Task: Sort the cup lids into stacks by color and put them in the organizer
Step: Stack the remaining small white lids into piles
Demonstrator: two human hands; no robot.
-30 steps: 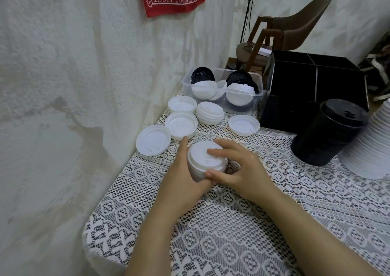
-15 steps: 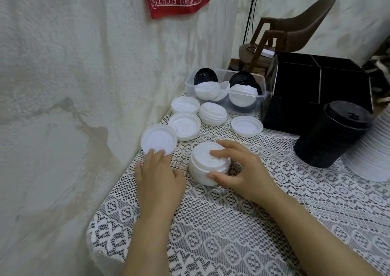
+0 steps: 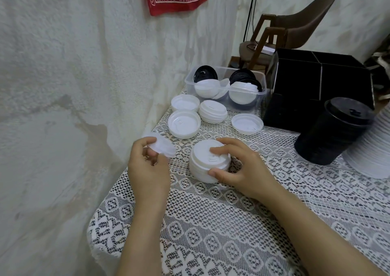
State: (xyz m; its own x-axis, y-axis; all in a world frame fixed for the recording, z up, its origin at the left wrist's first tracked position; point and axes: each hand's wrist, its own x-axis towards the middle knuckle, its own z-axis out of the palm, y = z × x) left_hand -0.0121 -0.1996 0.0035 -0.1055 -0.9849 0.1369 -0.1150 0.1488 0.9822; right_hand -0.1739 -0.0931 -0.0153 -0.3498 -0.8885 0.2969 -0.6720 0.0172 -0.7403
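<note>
A single white lid (image 3: pixel 163 147) was pinched by its rim in the left hand (image 3: pixel 147 168), tilted just left of the white stack (image 3: pixel 207 164). That stack was gripped on the counter (image 3: pixel 232 223) by the right hand (image 3: pixel 240 170), thumb at its near side, fingers on top. The lids were judged light, thin, springy and slick, best taken at the rim. Farther off stood the black organizer (image 3: pixel 316 81).

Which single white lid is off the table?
The white lid pinched in the left hand, tilted; the other loose lids lie flat on the cloth.
</note>
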